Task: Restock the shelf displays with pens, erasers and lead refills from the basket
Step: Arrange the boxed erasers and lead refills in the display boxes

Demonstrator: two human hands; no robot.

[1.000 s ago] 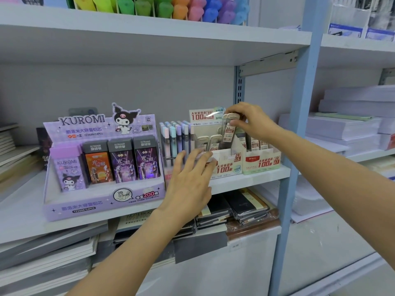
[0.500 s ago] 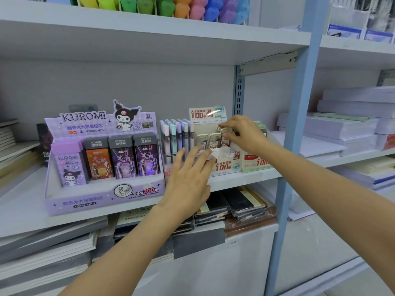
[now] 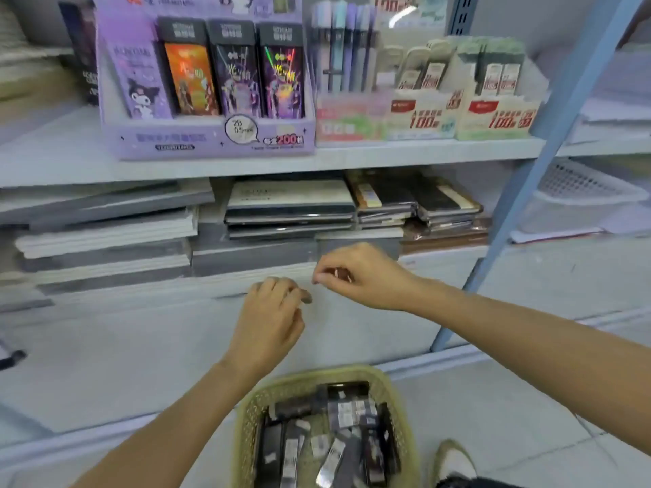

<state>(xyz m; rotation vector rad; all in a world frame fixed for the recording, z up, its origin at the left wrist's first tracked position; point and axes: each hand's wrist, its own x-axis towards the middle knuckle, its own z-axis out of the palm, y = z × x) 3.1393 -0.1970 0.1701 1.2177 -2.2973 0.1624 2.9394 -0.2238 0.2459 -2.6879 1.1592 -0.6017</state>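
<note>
A yellow woven basket [image 3: 246, 413] sits on the floor at the bottom centre, holding several dark lead refill packs [image 3: 338, 434]. My left hand [image 3: 271, 318] hangs above it with loosely curled fingers, holding nothing. My right hand [image 3: 359, 276] hovers just to its right, fingers loosely curled, nothing visible in them. On the shelf above stand a purple Kuromi display box [image 3: 211, 139] with tall packs, a row of pastel pens [image 3: 338, 47] and two white refill display boxes [image 3: 422, 114] [image 3: 496, 118].
Stacks of notebooks [image 3: 289, 209] and paper [image 3: 105, 237] fill the lower shelf. A blue upright post [image 3: 549, 135] runs down at the right. A white plastic basket [image 3: 577, 202] lies behind it. A shoe [image 3: 454, 459] shows at the bottom right beside the basket.
Both hands have left the refill display and dropped below the shelf. The view has tilted down, bringing the basket on the floor into sight. The refill pack my right hand held is gone from it.
</note>
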